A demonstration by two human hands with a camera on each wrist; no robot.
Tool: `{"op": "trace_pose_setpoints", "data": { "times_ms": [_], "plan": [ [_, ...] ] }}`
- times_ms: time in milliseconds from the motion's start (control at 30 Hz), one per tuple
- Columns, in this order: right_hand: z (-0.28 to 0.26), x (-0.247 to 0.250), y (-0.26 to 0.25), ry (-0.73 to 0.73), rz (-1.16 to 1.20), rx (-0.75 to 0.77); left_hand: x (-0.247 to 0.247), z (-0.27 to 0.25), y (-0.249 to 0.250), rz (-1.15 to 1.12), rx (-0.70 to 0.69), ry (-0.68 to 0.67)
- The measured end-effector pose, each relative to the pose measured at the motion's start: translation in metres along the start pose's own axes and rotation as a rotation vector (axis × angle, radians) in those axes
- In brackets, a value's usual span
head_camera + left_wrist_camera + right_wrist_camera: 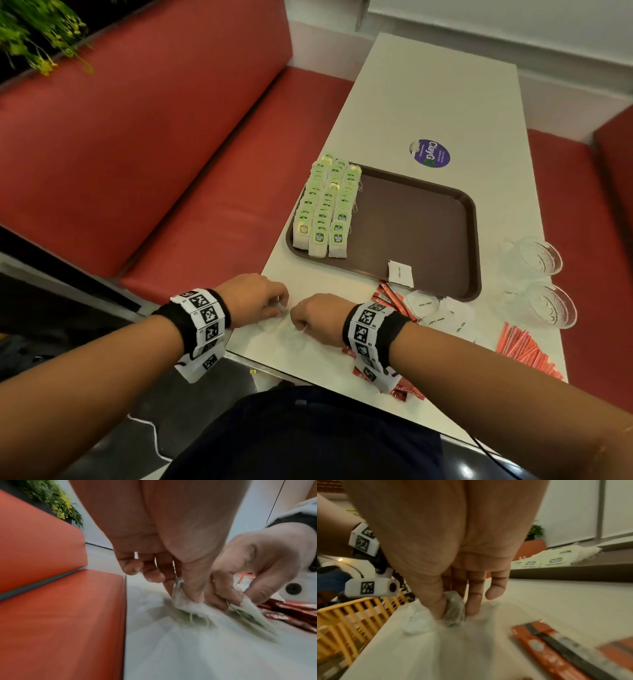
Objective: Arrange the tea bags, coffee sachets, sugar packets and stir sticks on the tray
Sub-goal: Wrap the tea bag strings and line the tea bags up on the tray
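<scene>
Both hands meet at the table's front edge over a thin clear plastic bag (190, 608). My left hand (279, 305) pinches one crumpled end of the bag; greenish shapes show blurred through the film. My right hand (298, 323) pinches the other end (453, 609) between thumb and fingers. On the brown tray (428, 212), green-tagged tea bags (325, 209) stand in three rows along its left side. One white sugar packet (400, 273) lies at the tray's front rim. More sugar packets (442, 313), red coffee sachets (390, 298) and orange stir sticks (527, 349) lie on the table to the right.
Two glass bowls (537, 257) stand right of the tray. A round purple sticker (430, 153) lies behind it. A red bench (154, 154) runs along the table's left. A yellow slatted crate (351, 615) sits below the front edge. More coffee sachets (404, 390) lie under my right wrist.
</scene>
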State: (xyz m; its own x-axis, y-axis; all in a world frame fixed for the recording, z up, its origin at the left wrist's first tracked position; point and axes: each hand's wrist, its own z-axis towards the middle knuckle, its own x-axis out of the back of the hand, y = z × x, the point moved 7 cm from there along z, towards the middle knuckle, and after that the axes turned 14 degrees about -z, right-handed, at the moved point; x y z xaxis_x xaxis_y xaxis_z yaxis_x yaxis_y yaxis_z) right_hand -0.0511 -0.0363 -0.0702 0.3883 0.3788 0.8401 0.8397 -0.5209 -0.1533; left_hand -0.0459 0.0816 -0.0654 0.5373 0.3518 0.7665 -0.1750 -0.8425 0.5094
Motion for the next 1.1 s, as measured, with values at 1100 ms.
{"op": "trace_pose_setpoints", "data": {
  "times_ms": [1100],
  "plan": [
    [-0.053, 0.041, 0.124, 0.700, 0.548, -0.454, 0.081, 0.083, 0.071, -0.324, -0.325, 0.338]
  ]
}}
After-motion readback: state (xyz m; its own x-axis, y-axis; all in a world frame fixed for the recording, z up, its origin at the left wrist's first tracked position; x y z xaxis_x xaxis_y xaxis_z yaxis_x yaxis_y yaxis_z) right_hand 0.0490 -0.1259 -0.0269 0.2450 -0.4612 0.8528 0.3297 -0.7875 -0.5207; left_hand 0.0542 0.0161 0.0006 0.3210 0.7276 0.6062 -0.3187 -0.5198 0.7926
